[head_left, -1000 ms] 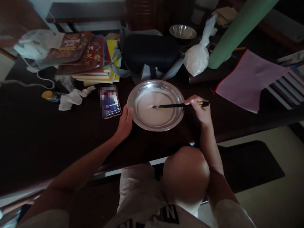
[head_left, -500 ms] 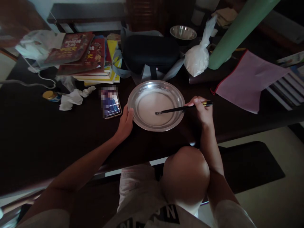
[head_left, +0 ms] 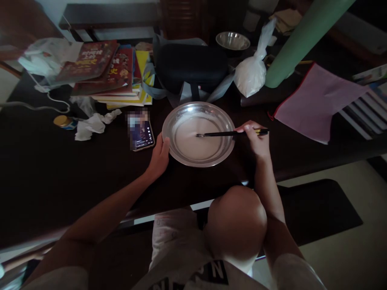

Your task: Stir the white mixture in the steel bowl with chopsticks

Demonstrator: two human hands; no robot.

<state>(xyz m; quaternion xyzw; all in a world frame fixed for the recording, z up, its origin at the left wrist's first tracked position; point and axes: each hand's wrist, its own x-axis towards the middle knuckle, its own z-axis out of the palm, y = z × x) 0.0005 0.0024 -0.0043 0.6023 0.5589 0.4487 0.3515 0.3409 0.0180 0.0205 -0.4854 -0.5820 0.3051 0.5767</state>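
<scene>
One phone (head_left: 144, 132) nr bowl (head_left: 202, 162), prob. blk bag (head_left: 193, 66) behind

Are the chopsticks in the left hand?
No, the right hand holds the chopsticks, while the left hand touches the bowl.

On the top red book (head_left: 87, 60) I can read a Chinese title, seemingly 时间线上的中国史, its last line in yellow. The red book beneath (head_left: 122, 69) is partly covered; I make out a yellow 史. A pale N stands on a dark block of the shirt (head_left: 242, 282). The phone's (head_left: 143, 135) lettering is too small.
</scene>
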